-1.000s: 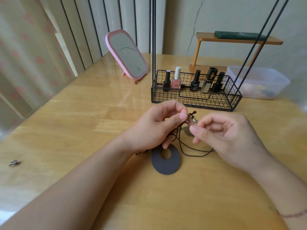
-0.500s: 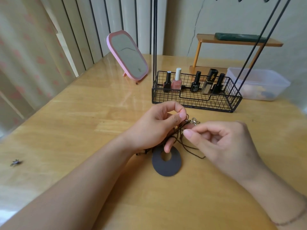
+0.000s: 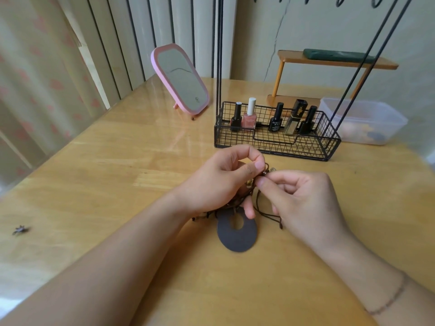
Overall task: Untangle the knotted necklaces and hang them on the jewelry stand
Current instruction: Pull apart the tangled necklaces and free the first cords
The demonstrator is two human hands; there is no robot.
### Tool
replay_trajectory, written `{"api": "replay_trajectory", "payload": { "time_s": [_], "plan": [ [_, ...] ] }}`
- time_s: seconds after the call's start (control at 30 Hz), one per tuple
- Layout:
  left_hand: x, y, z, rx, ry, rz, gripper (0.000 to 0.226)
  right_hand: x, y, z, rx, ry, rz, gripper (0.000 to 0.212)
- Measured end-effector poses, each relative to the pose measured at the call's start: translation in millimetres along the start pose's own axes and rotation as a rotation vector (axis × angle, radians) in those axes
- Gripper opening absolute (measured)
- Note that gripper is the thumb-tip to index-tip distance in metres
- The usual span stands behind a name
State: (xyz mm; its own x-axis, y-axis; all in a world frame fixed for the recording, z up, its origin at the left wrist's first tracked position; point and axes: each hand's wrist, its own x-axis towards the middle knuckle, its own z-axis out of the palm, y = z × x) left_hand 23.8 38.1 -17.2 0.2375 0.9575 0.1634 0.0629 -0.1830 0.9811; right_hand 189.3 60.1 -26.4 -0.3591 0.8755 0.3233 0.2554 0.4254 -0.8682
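Glossy light wooden desk (image 3: 94, 184), centre; black wire-metal basket (image 3: 277, 147), upper right; matt dark disc pendant (image 3: 236, 238) on thin brown cord (image 3: 266, 214).

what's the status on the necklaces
Left hand and right hand both pinching the cords at the knot. Dark pendant flat on table. Nothing hung on stand yet. Nothing in the way.

Both forearms bare — 1 thin beaded bracelet (image 3: 390, 302) circles the right wrist.
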Motion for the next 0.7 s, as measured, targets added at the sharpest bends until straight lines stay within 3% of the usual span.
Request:
{"api": "replay_trajectory", "payload": {
  "time_s": [0.27,0.4,0.5,0.7],
  "plan": [
    [-0.9,0.3,-1.1,0.026,0.044,-0.029,0.014,-0.5,-2.6,-2.7,0.151,0.027,-0.048,0.028],
    [-2.6,1.7,0.2,0.013,0.000,-0.038,0.015,0.8,-4.2,-5.5,0.359,-0.081,0.093,0.011],
    [-3.7,3.8,0.2,-0.055,-0.009,-0.037,0.014,2.2,-5.4,-6.7,0.459,-0.149,0.191,0.016],
    [-2.6,0.3,0.4,-0.057,0.021,-0.032,0.014,2.6,-0.4,-4.2,0.342,-0.137,0.134,0.019]
  ]
}}
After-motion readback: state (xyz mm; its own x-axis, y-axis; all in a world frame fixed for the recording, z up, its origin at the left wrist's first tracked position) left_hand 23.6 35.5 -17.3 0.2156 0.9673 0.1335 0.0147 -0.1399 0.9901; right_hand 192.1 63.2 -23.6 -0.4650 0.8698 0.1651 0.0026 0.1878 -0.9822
